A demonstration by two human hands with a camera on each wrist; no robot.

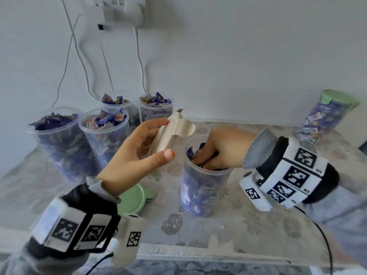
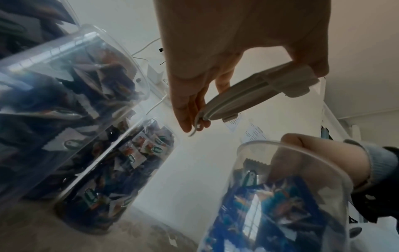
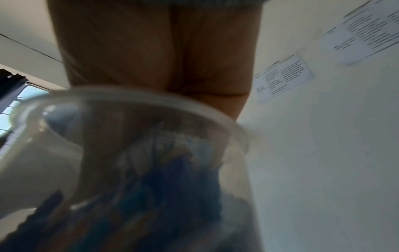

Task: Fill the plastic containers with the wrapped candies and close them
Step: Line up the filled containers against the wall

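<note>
Packing-down stage here, by the look of it. Right hand (image 1: 213, 149) reaching into the mouth of the open container (image 1: 204, 187) at center frame, fingers buried among the wrapped candies (image 1: 191, 151); can't tell whether gripping any or just pressing them. Left hand (image 1: 139, 153) pinching the beige lid (image 1: 170, 133) between thumb and fingertips, held on edge just up-left of the rim.

Best bet for this step: push the pile below the rim and tuck in the stray wrapper tails before bringing the lid over, otherwise no clean seal. Then lid flat and square on the rim, pressed evenly all round.

Container clear, thin-walled, tall cylinder, probably flexes if squeezed. Wrappers crinkly, blue and white, zigzag ends. Lid a rigid disc with a flip tab.

Four more open full tubs (image 1: 103, 135) at upper left, a closed green-lidded one (image 1: 325, 118) at far right, a spare green lid (image 1: 133, 199) lying flat on the floral-cloth surface (image 1: 248, 225).
</note>
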